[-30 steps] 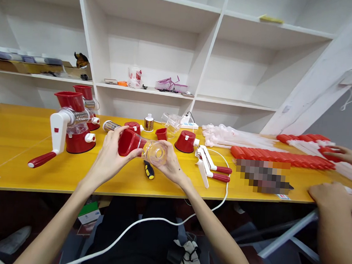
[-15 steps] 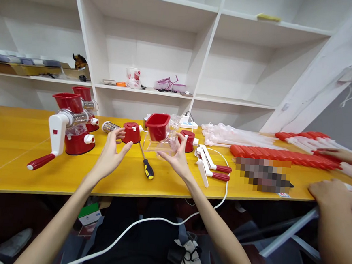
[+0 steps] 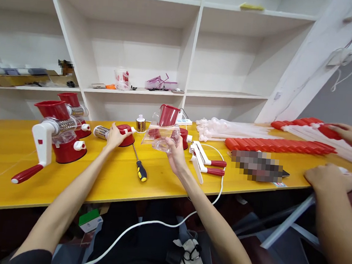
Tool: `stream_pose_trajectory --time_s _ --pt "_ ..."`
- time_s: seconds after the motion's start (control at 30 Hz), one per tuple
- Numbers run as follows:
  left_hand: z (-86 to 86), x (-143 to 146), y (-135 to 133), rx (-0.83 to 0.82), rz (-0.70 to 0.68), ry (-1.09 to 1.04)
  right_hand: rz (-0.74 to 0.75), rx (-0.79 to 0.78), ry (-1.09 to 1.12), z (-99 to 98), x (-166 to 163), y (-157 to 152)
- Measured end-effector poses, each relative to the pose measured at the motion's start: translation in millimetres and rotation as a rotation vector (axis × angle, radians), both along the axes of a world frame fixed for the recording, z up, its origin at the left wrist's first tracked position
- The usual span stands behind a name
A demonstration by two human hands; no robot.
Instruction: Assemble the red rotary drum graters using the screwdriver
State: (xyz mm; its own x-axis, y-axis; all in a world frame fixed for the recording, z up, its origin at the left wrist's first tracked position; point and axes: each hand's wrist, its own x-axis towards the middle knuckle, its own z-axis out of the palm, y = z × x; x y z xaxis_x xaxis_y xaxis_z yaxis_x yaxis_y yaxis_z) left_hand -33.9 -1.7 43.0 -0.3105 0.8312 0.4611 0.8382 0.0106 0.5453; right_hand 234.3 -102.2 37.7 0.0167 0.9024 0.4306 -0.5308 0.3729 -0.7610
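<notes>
As the housing [image 3: 155,136] is pinched by the right hand [image 3: 176,151] and the base [image 3: 128,141] left of it by the left hand [image 3: 114,137], aligned fitting seems needed.

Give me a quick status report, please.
Left hand at red base, grip unclear. Right hand holding clear body, red hopper on top. Screwdriver lies near red base.

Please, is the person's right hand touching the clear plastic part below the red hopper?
Touching. The head view shows the right hand gripping the clear plastic part, with thumb and fingers around its right end.
</notes>
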Motion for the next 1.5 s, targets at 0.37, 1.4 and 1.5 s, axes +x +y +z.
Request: stream_pose_trajectory --time_s 0.37,1.4,1.5 --pt "1.3 -51.3 -94.4 -0.082 -0.281 -0.042 0.047 -0.042 0.049 -0.7 -4.8 -0.6" --pt "-1.2 -40.9 -162.8 -0.376 -0.746 -0.235 0.341 0.192 -0.435 16.9 -77.1 7.9" --pt "-3.8 -39.0 -169.9 -0.317 -0.705 -0.288 0.335 0.205 -0.441 17.3 -75.0 5.7"
